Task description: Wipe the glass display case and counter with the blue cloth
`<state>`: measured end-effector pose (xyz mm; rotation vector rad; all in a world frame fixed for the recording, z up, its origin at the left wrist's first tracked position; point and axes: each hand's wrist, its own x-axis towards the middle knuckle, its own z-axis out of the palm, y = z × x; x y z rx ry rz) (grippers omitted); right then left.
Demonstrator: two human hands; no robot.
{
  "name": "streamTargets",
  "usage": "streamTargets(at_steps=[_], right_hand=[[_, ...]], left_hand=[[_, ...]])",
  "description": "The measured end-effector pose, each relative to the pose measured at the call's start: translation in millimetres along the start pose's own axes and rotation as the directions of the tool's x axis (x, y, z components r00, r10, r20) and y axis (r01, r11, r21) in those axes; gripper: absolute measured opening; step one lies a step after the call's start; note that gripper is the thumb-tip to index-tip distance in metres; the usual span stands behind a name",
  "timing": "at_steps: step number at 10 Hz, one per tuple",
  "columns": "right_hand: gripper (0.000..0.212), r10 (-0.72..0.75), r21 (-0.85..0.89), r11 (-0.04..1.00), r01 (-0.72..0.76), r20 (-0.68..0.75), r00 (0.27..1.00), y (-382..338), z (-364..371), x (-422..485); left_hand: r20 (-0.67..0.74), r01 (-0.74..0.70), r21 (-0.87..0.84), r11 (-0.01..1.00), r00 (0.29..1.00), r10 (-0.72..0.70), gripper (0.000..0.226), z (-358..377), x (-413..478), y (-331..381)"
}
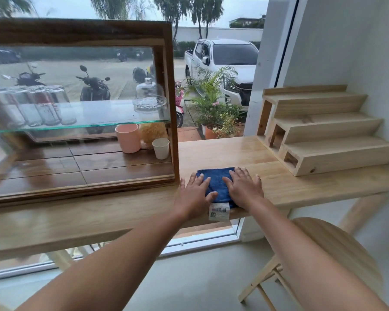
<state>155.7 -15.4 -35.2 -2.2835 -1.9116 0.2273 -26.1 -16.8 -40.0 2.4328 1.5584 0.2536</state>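
The blue cloth (217, 182) lies folded flat on the light wooden counter (290, 187), just right of the display case, with a white tag hanging over the counter's front edge. My left hand (194, 193) rests flat on the cloth's left part, fingers spread. My right hand (245, 187) presses flat on its right part. The glass display case (81, 104) has a dark wooden frame and stands on the counter to the left. It holds several upturned glasses on a glass shelf, a glass dome, a pink cup and a white paper cup.
A stepped pale wooden stand (323, 131) sits at the counter's right end against the wall. A wooden stool (323, 248) stands below on the right. Behind the counter is a large window showing potted plants, scooters and a white pickup.
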Motion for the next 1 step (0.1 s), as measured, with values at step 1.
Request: streamTargets(at_steps=[1], right_hand=[[0.050, -0.063, 0.071, 0.994, 0.080, -0.216, 0.974, -33.2, 7.0, -32.8]], left_hand=[[-0.150, -0.077, 0.017, 0.997, 0.986, 0.079, 0.060, -0.6, -35.7, -26.9]])
